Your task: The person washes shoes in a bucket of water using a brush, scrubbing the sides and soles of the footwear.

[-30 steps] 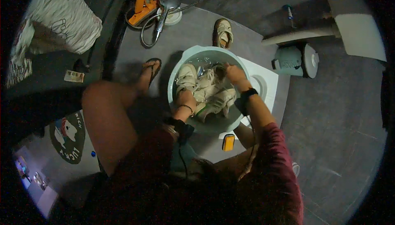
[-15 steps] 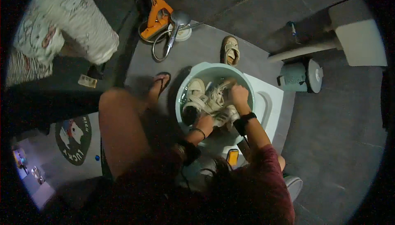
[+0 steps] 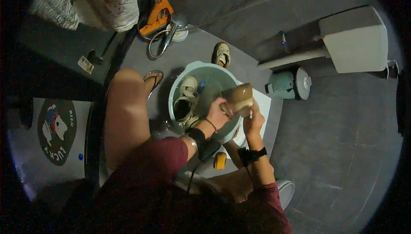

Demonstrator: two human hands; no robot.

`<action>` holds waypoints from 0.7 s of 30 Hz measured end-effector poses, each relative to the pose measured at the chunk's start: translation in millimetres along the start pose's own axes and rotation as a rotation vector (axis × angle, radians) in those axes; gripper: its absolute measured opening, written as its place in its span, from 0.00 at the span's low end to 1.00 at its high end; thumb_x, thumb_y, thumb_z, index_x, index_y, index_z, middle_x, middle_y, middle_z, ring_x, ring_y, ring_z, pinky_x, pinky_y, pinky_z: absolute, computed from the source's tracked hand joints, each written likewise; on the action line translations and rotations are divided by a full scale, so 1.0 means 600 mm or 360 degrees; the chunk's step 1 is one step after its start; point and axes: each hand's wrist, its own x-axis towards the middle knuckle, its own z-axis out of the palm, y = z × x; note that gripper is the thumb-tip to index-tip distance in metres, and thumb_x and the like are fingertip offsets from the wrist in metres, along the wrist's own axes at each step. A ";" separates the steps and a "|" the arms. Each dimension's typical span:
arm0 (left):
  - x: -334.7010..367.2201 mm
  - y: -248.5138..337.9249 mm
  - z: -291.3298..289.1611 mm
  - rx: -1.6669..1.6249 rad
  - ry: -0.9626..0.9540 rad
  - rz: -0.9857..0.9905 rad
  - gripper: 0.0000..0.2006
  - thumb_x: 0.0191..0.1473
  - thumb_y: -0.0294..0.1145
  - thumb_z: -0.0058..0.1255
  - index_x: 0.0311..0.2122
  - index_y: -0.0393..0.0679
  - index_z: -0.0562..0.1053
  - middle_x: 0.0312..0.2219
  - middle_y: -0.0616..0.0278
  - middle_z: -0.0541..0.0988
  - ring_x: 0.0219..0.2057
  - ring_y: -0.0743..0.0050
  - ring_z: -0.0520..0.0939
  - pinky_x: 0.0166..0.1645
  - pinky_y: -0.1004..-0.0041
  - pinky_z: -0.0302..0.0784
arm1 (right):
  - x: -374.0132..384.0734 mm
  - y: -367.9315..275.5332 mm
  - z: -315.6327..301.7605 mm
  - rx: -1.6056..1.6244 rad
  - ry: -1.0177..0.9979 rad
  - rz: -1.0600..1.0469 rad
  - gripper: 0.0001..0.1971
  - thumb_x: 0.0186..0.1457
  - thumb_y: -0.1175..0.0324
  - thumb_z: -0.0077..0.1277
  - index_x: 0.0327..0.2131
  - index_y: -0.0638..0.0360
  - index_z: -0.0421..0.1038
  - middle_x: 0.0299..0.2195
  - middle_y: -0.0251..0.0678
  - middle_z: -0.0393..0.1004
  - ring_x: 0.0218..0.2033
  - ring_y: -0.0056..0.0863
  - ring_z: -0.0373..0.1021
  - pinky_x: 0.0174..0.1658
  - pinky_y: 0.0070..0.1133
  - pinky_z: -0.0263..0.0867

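Observation:
A wet sneaker (image 3: 240, 95) with a brown sole is lifted over the right side of a pale green basin (image 3: 173, 101), tilted and blurred by motion. My left hand (image 3: 217, 115) closes on its left end, while my right hand (image 3: 254, 122) grips it from the right. Inside the basin, a cream sneaker with laces (image 3: 188, 87) rests at the left in the water. Something small and blue (image 3: 201, 85) shows beside it.
Another cream shoe (image 3: 222, 55) stands on the floor beyond the basin. A shower head (image 3: 179, 20) and its hose lie at the back left by an orange tool (image 3: 159, 16). A white squat toilet (image 3: 259, 101), a yellow brush-like block (image 3: 220, 160) and a trash bin (image 3: 284, 85) are nearby.
Both hands have come up out of the basin's middle and moved right with one sneaker, turning its sole into view. The other sneaker stays in the water. The view has shifted.

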 end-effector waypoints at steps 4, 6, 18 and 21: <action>-0.019 -0.047 0.003 -0.0053 0.0292 0.0299 0.14 0.51 0.38 0.37 0.40 0.41 0.66 0.40 0.59 0.71 0.42 0.64 0.71 0.50 0.64 0.62 | -0.045 -0.009 -0.052 -0.0020 -0.0259 -0.0151 0.10 0.38 0.81 0.50 0.28 0.59 0.64 0.43 0.50 0.66 0.31 0.38 0.72 0.28 0.24 0.68; -0.013 -0.056 -0.030 0.0013 0.0205 0.0288 0.13 0.53 0.37 0.36 0.40 0.41 0.66 0.41 0.60 0.71 0.44 0.65 0.70 0.50 0.65 0.62 | -0.072 -0.007 -0.063 -0.0049 -0.0120 -0.0121 0.10 0.38 0.81 0.51 0.27 0.59 0.64 0.43 0.51 0.66 0.32 0.40 0.71 0.29 0.23 0.68; -0.029 -0.034 -0.012 0.1049 0.0477 0.0488 0.09 0.52 0.29 0.44 0.40 0.42 0.69 0.35 0.64 0.73 0.33 0.75 0.73 0.35 0.73 0.73 | 0.017 -0.019 -0.090 -0.0053 -0.0208 0.0465 0.33 0.40 0.85 0.36 0.52 0.44 0.57 0.39 0.54 0.66 0.34 0.47 0.68 0.35 0.29 0.64; -0.032 -0.006 -0.048 0.1657 0.0654 0.0314 0.09 0.50 0.28 0.44 0.37 0.39 0.71 0.31 0.60 0.74 0.31 0.75 0.75 0.31 0.74 0.73 | 0.036 0.063 -0.076 -0.0002 -0.0355 0.0781 0.27 0.40 0.82 0.38 0.49 0.53 0.62 0.35 0.54 0.69 0.38 0.47 0.66 0.38 0.29 0.64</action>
